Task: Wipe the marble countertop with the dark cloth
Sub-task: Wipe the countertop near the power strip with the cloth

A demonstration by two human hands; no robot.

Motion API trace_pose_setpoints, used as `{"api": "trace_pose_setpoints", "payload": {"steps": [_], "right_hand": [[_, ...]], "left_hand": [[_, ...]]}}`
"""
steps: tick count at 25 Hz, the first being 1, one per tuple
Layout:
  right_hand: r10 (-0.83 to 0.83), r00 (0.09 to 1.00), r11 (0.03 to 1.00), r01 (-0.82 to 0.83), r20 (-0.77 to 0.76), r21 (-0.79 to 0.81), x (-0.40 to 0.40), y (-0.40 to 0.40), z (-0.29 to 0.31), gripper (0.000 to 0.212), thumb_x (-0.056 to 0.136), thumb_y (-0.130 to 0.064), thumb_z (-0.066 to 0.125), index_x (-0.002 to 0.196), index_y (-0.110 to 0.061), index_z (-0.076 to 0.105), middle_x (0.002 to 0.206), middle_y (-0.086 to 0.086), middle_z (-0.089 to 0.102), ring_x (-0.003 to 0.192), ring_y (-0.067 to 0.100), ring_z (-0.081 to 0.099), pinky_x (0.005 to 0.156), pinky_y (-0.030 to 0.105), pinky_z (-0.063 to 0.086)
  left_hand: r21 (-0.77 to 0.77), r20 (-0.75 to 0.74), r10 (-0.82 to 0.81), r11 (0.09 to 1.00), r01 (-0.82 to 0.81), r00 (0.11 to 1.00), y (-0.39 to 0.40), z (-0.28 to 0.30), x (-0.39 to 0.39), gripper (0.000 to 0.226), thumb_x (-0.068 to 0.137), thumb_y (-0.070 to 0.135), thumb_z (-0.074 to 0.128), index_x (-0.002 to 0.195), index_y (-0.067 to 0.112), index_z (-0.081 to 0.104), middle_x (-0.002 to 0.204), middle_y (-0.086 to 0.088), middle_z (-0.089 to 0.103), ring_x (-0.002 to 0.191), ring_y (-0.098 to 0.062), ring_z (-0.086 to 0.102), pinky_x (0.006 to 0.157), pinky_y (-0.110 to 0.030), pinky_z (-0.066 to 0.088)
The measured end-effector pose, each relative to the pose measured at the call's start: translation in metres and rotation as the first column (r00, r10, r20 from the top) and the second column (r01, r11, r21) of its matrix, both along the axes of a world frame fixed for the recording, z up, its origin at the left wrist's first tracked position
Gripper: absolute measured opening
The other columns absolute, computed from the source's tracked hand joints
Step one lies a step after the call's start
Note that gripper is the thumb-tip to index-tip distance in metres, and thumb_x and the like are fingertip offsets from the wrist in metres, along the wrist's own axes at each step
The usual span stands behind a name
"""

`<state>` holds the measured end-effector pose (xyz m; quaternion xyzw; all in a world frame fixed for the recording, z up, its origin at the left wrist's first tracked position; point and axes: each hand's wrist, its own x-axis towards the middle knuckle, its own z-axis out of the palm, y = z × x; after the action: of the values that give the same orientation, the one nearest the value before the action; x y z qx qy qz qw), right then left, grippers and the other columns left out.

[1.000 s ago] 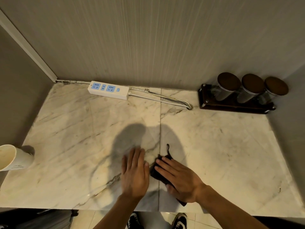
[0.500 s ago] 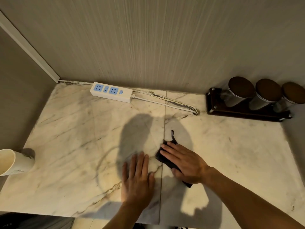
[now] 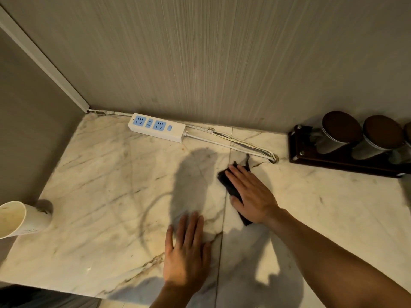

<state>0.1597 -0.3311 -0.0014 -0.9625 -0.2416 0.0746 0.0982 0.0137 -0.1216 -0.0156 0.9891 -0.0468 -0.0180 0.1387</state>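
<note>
The dark cloth [image 3: 229, 184] lies flat on the white veined marble countertop [image 3: 106, 196], near the seam between two slabs. My right hand [image 3: 251, 194] presses down on it, palm flat, fingers pointing toward the back wall; most of the cloth is hidden under the hand, and one thin corner sticks out toward the cable. My left hand [image 3: 186, 252] rests flat on the bare marble near the front edge, fingers spread, holding nothing.
A white power strip [image 3: 156, 127] with blue sockets lies along the back wall, its cable [image 3: 233, 145] running right. A dark wooden rack [image 3: 340, 161] with metal canisters [image 3: 335, 134] stands back right. A white paper cup [image 3: 22, 218] lies at the left edge.
My right hand has pushed the cloth away from me, from beside the left hand toward the cable at the back. The left hand stayed flat near the front edge.
</note>
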Motion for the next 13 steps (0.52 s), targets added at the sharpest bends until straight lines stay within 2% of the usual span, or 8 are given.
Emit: {"api": "trace_pose_setpoints", "payload": {"steps": [3,6,13], "right_hand": [[-0.098,0.995,0.995,0.099,-0.009,0.027,0.006,0.003,-0.001,0.069,0.090,-0.046,0.027,0.151,-0.017,0.015,0.159,0.002,0.010,0.146,0.016,0.003,0.118,0.040,0.014],[-0.260,0.965,0.964,0.261,-0.028,0.050,0.012,0.007,-0.006,0.067,0.092,-0.045,0.025,0.151,-0.018,0.012,0.160,0.001,0.007,0.146,0.017,0.001,0.119,0.038,0.008],[-0.668,0.744,0.736,0.663,-0.010,0.134,0.010,0.021,-0.009,0.064,0.094,-0.038,0.026,0.151,-0.011,0.015,0.159,0.010,0.013,0.146,0.025,0.005,0.118,0.039,0.008]], "left_hand": [[0.002,-0.001,0.001,1.000,-0.001,1.000,0.000,-0.001,-0.001,0.060,0.088,0.041,0.044,0.142,0.016,0.042,0.152,-0.002,0.034,0.144,-0.022,0.019,0.111,-0.053,0.021],[0.007,-0.029,0.003,1.000,-0.003,1.000,0.000,-0.001,-0.001,0.061,0.088,0.041,0.044,0.143,0.017,0.040,0.153,-0.001,0.032,0.144,-0.021,0.017,0.111,-0.053,0.021],[0.012,-0.035,0.003,1.000,-0.003,0.999,0.000,0.003,0.000,0.060,0.089,0.042,0.041,0.144,0.018,0.037,0.153,-0.002,0.032,0.145,-0.019,0.011,0.111,-0.053,0.019]]}}
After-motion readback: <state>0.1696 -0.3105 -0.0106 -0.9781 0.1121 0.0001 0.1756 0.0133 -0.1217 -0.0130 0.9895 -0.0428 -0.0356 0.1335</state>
